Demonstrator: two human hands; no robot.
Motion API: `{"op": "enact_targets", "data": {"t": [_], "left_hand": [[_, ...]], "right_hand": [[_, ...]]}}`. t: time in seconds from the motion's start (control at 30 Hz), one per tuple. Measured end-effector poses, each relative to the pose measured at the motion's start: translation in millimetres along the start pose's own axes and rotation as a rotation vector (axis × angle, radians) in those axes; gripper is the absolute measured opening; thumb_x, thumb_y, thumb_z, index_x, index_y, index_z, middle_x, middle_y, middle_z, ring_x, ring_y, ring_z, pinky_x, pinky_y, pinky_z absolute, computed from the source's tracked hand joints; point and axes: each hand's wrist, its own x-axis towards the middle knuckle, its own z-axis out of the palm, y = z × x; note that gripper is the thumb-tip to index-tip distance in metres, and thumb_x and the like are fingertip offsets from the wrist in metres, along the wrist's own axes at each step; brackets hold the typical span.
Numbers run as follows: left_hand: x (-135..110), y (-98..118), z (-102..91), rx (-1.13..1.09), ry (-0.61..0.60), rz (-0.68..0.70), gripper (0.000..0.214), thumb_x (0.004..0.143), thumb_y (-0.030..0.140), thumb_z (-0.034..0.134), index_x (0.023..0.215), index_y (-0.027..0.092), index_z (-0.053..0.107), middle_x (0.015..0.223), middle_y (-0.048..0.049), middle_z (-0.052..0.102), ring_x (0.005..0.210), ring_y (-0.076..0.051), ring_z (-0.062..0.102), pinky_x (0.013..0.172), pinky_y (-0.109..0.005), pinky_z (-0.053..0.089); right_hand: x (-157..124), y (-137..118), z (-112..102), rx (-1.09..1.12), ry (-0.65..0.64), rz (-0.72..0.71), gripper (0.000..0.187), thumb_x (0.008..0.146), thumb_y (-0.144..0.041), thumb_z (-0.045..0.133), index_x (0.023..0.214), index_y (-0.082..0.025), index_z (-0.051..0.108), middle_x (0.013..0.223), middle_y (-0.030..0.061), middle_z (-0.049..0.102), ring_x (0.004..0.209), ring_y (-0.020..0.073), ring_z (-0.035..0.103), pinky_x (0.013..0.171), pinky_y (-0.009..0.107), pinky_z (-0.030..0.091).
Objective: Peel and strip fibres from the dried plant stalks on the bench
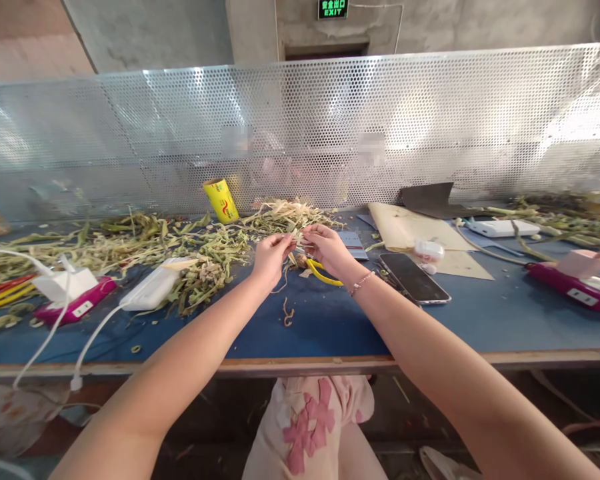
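The left hand [271, 259] and right hand [329, 249] jointly pinch a small pale piece [298, 237] above the blue table [325, 327], near a yellow-handled tool [324, 277] and dried plants [205, 270].

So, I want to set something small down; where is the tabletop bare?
Bare blue tabletop shows between the forearms, toward the wooden front edge, and between the smartphone and the right-side magenta power strip. Plant cuttings crowd the left side and back middle.
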Motion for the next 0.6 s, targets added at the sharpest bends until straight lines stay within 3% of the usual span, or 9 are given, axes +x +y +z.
{"op": "enact_targets", "data": {"t": [0.6], "left_hand": [[-2.0, 2.7, 1.8, -0.026, 0.013, -0.007, 0.024, 0.048, 0.027, 0.076, 0.058, 0.012, 0.060, 0.058, 0.0016, 0.059, 0.057, -0.007, 0.054, 0.068, -0.024, 0.047]], "right_hand": [[4.2, 4.9, -3.2, -0.142, -0.037, -0.116, 0.023, 0.057, -0.030, 0.068, 0.072, -0.017, 0.056, 0.062, -0.0044, 0.053, 0.060, 0.0058, 0.049, 0.059, 0.020, 0.041]]}}
